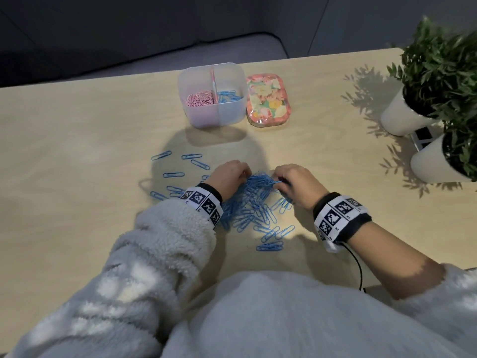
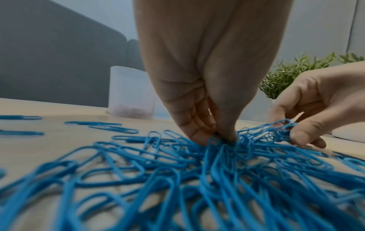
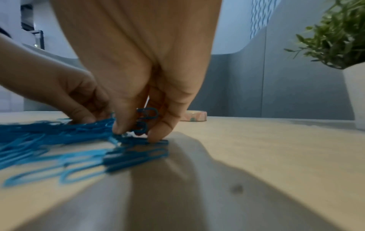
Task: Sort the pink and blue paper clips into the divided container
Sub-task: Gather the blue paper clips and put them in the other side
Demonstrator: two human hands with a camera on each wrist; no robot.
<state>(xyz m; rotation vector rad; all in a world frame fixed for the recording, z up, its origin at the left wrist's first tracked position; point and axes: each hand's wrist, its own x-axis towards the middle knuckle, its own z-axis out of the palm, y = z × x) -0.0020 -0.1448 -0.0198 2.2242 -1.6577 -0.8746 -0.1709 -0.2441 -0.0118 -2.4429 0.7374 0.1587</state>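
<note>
Blue is the only colour left loose on the bench (image 1: 77, 120): a tangled heap of blue paper clips (image 1: 247, 205) lies at the middle of the head view, with a handful of strays scattered to its left. No pink clip shows outside the container, so the pink half of the sorting looks finished, judging by how things lie.

The divided container (image 1: 206, 115) stands in the upper middle of the frame, well apart from the heap. Its left compartment holds a mound of pink paper clips (image 1: 200, 99); its right compartment holds only a thin layer of blue ones. Most of the blue work is therefore still to do.

The left hand (image 1: 229, 174) has its fingertips curled down into the top of the heap, pinching a bunch of clips. The right hand (image 1: 291, 180) likewise pinches clips at the heap's right edge, several standing up between thumb and finger in the right wrist view.

Counts: one container with two compartments, one flowered tin (image 1: 268, 99) just beside it, two potted plants (image 1: 438, 73) at the right edge. The clips in the heap are too many and too tangled to count; roughly eight strays lie to its left.
</note>
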